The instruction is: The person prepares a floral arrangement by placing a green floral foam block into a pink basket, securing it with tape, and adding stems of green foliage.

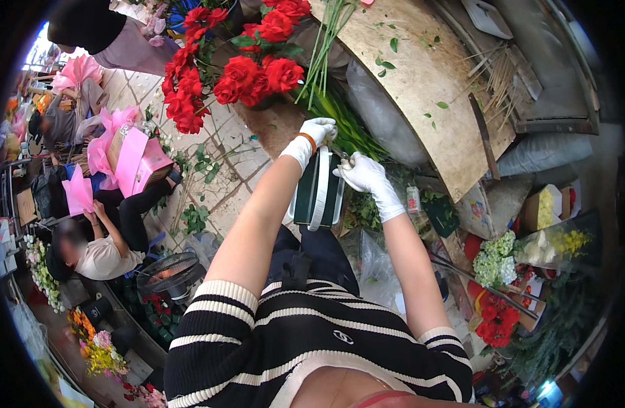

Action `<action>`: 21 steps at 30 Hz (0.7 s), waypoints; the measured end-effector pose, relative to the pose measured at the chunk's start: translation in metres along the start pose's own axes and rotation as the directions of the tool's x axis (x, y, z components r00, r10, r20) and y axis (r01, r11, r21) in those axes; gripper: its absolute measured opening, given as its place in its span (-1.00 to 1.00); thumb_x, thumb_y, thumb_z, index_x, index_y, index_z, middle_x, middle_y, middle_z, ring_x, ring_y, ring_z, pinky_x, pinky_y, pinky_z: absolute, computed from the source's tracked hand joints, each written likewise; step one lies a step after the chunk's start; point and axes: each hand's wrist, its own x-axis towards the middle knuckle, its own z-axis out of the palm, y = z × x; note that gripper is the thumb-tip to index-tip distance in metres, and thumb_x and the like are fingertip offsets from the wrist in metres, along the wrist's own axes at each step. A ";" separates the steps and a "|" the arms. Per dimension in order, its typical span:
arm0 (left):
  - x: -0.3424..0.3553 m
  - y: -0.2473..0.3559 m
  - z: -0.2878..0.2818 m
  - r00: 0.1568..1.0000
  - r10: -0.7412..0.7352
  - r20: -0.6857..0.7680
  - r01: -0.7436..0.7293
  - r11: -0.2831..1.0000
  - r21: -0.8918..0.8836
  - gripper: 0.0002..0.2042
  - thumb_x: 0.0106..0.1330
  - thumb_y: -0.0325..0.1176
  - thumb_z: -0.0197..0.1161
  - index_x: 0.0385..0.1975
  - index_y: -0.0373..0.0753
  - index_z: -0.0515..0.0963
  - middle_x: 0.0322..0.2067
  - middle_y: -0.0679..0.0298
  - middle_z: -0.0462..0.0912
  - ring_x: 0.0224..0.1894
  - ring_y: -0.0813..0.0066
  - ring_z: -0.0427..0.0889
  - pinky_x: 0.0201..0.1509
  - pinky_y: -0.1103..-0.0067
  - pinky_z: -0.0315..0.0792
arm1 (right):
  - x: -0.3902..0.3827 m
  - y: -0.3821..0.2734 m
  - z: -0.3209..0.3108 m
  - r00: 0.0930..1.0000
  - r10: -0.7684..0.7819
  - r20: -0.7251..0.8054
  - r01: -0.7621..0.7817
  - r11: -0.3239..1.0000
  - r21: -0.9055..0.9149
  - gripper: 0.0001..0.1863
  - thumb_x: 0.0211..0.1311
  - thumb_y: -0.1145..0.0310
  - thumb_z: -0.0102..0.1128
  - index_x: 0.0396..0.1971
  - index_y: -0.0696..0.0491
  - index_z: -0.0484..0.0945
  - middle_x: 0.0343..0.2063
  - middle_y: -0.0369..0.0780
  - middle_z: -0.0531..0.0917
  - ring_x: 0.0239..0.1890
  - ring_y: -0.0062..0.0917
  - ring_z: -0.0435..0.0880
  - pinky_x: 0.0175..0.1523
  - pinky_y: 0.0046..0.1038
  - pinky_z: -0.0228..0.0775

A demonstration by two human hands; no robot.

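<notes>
Below my hands is a white-rimmed container point(300, 212) filled with a dark green block point(331, 194), with a pale arched handle point(320, 183) across it. My left hand point(318, 132), in a white glove with an orange band at the wrist, is closed at the far end of the handle; what its fingertips pinch is too small to make out. My right hand point(364, 175), also gloved in white, is closed at the container's right side, its thumb and fingers together around something small I cannot name. Long green leaves point(343, 122) lie just beyond both hands.
Red roses point(258, 78) stand ahead on the left. A worn wooden tabletop point(414, 81) with loose leaves curves along the right. A seated person point(108, 248) holds pink wrapping paper at left, near a black fan point(169, 275). Hydrangeas point(492, 262) and more red flowers point(496, 319) are at right.
</notes>
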 end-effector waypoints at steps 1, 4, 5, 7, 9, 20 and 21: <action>0.002 -0.004 -0.002 1.000 0.009 0.016 -0.009 1.000 -0.017 -0.79 0.25 -0.56 0.15 -0.11 -0.31 0.52 -0.37 0.18 0.63 -0.39 0.41 0.62 -0.31 0.52 0.51 | 0.003 0.000 -0.001 1.000 -0.004 0.013 0.003 1.000 0.005 -0.25 0.00 -0.24 0.14 -0.05 0.15 0.44 -0.13 -0.06 0.62 -0.03 -0.25 0.59 0.05 -0.30 0.39; 0.000 -0.005 -0.002 0.999 0.043 -0.007 -0.043 0.999 0.001 -0.78 0.23 -0.57 0.17 -0.12 -0.31 0.53 -0.34 0.17 0.64 -0.37 0.42 0.63 -0.28 0.51 0.52 | 0.007 -0.004 -0.004 0.999 -0.010 0.048 0.011 1.000 -0.012 -0.27 0.03 -0.24 0.10 -0.05 0.13 0.45 -0.13 -0.09 0.62 -0.02 -0.25 0.58 0.06 -0.30 0.37; -0.001 -0.005 -0.002 0.998 0.056 -0.027 -0.055 0.998 0.019 -0.78 0.22 -0.57 0.17 -0.12 -0.31 0.54 -0.33 0.17 0.64 -0.36 0.42 0.63 -0.27 0.50 0.53 | 0.006 -0.007 -0.007 0.999 -0.022 0.046 0.023 1.000 -0.022 -0.28 0.03 -0.24 0.10 -0.06 0.13 0.45 -0.14 -0.09 0.63 -0.03 -0.24 0.58 0.06 -0.30 0.38; -0.002 -0.005 0.000 0.997 0.060 -0.042 -0.059 0.998 0.025 -0.78 0.22 -0.58 0.17 -0.12 -0.29 0.55 -0.32 0.18 0.64 -0.34 0.42 0.63 -0.25 0.49 0.54 | 0.004 -0.009 -0.012 0.998 -0.034 0.055 0.035 0.999 -0.026 -0.29 0.04 -0.24 0.11 -0.09 0.13 0.46 -0.14 -0.09 0.63 -0.03 -0.23 0.58 0.05 -0.30 0.38; 0.001 -0.006 0.001 0.998 0.048 -0.032 -0.048 0.999 -0.003 -0.78 0.23 -0.57 0.16 -0.13 -0.27 0.55 -0.32 0.20 0.64 -0.33 0.42 0.64 -0.23 0.48 0.55 | 0.003 -0.008 -0.016 0.996 -0.039 0.076 0.040 0.999 -0.019 -0.32 0.04 -0.24 0.11 -0.12 0.12 0.48 -0.16 -0.09 0.63 -0.04 -0.22 0.58 0.04 -0.29 0.38; 0.002 -0.012 -0.006 0.991 0.130 -0.022 -0.130 0.991 0.010 -0.77 0.03 -0.57 0.22 -0.26 -0.40 0.60 -0.40 0.11 0.66 -0.37 0.35 0.65 -0.22 0.46 0.54 | 0.014 -0.008 -0.021 0.984 -0.152 0.097 0.154 0.988 -0.017 -0.32 -0.03 -0.24 0.18 -0.19 0.13 0.50 -0.17 -0.03 0.62 -0.08 -0.15 0.58 -0.01 -0.23 0.39; 0.005 -0.010 0.002 0.990 0.141 -0.012 -0.140 0.988 0.067 -0.77 0.04 -0.56 0.23 -0.26 -0.35 0.62 -0.40 0.14 0.67 -0.36 0.38 0.65 -0.23 0.48 0.54 | 0.022 0.002 -0.017 0.985 -0.155 0.081 0.154 0.988 0.019 -0.30 -0.03 -0.24 0.19 -0.16 0.13 0.50 -0.16 -0.01 0.61 -0.07 -0.15 0.58 0.00 -0.23 0.38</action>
